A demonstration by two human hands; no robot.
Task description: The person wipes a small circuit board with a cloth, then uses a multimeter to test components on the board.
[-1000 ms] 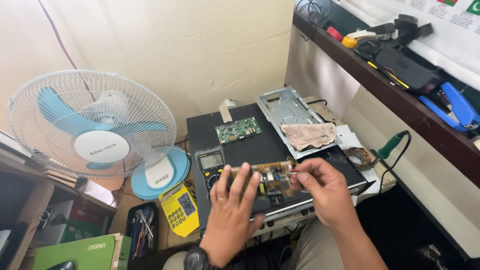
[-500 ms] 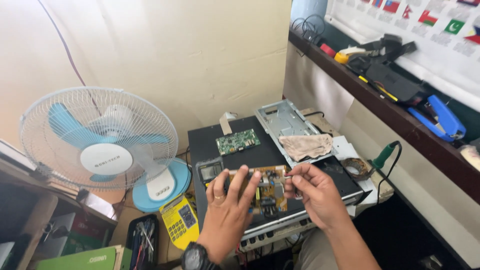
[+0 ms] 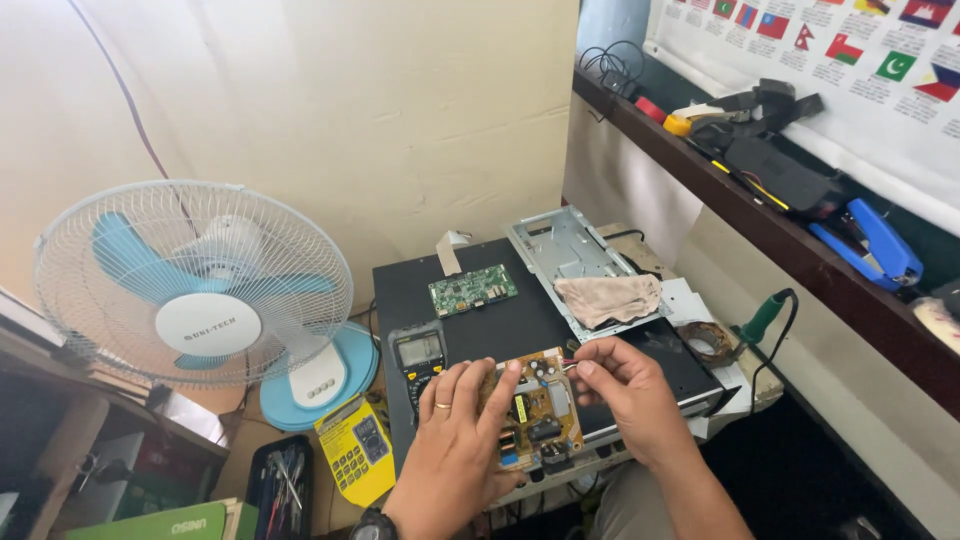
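My left hand (image 3: 455, 440) grips a yellow-brown circuit board (image 3: 532, 415) with black parts on it, held tilted over the front of a black flat panel (image 3: 500, 315). The fingers of my right hand (image 3: 620, 395) pinch a small connector with thin wires at the board's upper right corner. A ring sits on my left hand. A black and yellow multimeter (image 3: 420, 355) lies on the panel just left of my left hand. A green circuit board (image 3: 473, 288) lies farther back on the panel.
A metal frame (image 3: 560, 240) with a beige cloth (image 3: 610, 297) lies at the panel's right. A green-handled soldering iron (image 3: 762, 318) and a tape roll (image 3: 704, 338) sit further right. A white and blue fan (image 3: 195, 285) stands left. A shelf (image 3: 790, 235) with tools runs along the right wall.
I have turned the yellow-brown board from edge-on to nearly face-up and lowered it slightly. Both hands stayed on it, and the view tilted a little.
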